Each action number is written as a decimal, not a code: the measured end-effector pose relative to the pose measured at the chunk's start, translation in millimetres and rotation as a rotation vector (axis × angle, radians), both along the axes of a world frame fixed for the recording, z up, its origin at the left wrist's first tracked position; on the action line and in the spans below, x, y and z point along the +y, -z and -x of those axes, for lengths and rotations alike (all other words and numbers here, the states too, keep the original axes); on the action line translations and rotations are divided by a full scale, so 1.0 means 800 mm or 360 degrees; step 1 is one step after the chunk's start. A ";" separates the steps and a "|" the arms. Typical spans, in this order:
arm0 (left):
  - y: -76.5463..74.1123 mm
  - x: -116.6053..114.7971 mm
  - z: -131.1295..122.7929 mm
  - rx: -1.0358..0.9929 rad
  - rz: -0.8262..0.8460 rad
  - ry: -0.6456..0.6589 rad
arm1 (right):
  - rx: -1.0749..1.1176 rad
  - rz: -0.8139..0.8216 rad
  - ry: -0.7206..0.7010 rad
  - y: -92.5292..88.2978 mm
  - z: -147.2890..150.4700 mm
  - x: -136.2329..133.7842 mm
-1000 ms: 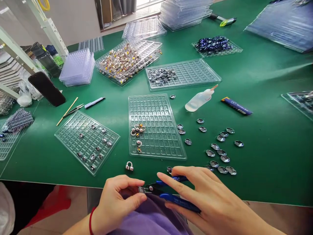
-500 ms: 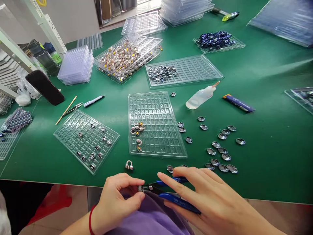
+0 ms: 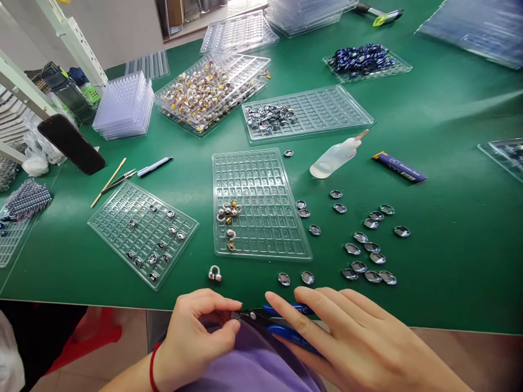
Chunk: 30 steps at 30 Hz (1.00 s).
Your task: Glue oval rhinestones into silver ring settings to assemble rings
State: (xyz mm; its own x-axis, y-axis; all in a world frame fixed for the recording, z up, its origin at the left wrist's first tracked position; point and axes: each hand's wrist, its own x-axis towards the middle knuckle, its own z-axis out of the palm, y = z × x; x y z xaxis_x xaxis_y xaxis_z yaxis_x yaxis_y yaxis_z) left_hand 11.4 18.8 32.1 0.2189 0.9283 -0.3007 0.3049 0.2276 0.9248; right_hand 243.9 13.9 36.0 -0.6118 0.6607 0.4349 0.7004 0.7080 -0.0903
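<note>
Just below the table edge, my left hand pinches a small silvery piece between thumb and forefinger; most of it is hidden by the fingertips. My right hand is wrapped round the blue handles of a pair of cutting pliers, forefinger stretched along the upper handle. The pliers' dark jaws reach to the small piece at my left fingertips. Close above my left hand lies a silvery horseshoe-shaped ring. Several faceted oval gems lie on the green table beyond my right hand.
A clear compartment tray with several rings stands mid-table, and another tray with small stones lies left. Farther back are a heaped ring tray, a squeeze bottle, an orange-and-blue packet, a pen and a phone.
The pliers' handles have come closer together as my right fingers close, and the jaws sit closer against the small piece. My left hand keeps its pinch. The view has shifted slightly.
</note>
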 end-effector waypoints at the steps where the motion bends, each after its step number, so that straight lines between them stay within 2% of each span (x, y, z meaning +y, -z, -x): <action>1: 0.001 0.000 0.001 -0.0045 0.0083 -0.0029 | 0.0015 0.0005 -0.0011 0.000 0.000 0.000; 4: 0.004 0.002 0.003 -0.0178 0.0282 -0.0129 | 0.0161 0.0041 0.0039 -0.002 -0.001 0.001; 7: 0.005 0.002 0.005 -0.0234 0.0346 -0.0196 | 0.0281 0.0091 0.0153 -0.003 -0.006 0.001; 17: 0.004 -0.004 0.005 -0.0071 0.0115 -0.0199 | 0.0313 0.0194 0.0151 0.006 0.002 -0.007; 30: 0.005 -0.005 0.004 -0.0063 0.0049 -0.0192 | 0.0209 0.0125 0.0125 0.005 0.005 -0.007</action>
